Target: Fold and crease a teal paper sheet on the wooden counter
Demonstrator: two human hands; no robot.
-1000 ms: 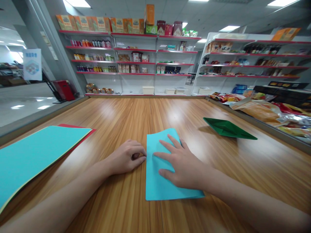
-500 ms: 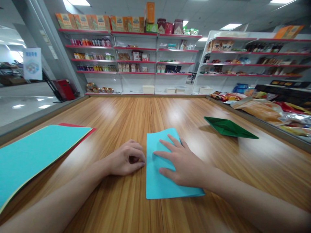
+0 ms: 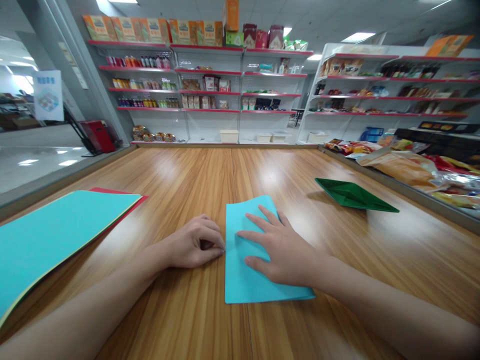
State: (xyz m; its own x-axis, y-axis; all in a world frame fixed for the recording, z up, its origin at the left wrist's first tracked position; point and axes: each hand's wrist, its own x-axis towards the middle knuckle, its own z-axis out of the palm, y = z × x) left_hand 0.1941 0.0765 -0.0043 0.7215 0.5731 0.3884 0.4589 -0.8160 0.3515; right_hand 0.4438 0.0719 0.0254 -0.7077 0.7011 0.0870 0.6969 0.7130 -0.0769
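A sheet of light-blue paper [image 3: 245, 285], folded over on itself, lies on the wooden table in front of me. My right hand [image 3: 283, 245] rests flat on it with the fingers spread, pressing nothing else. Just beside the paper's left edge, my left hand [image 3: 197, 242] sits on the table with its fingers curled and thumb drawn in. Its fingertips come right up to that edge, and no object shows between them. At the right, a green folded paper piece [image 3: 352, 195], shaped like a shallow boat, stands apart from both hands.
A stack of coloured paper [image 3: 63, 225], blue on top with yellow and red beneath, lies on the left of the wooden table [image 3: 195, 175]. Packaged snacks [image 3: 405, 170] line the right edge. Stocked shelves [image 3: 210, 93] stand beyond the far edge.
The view has tilted very slightly, so the table items sit a little higher in the picture. Both hands and the blue paper keep their places.
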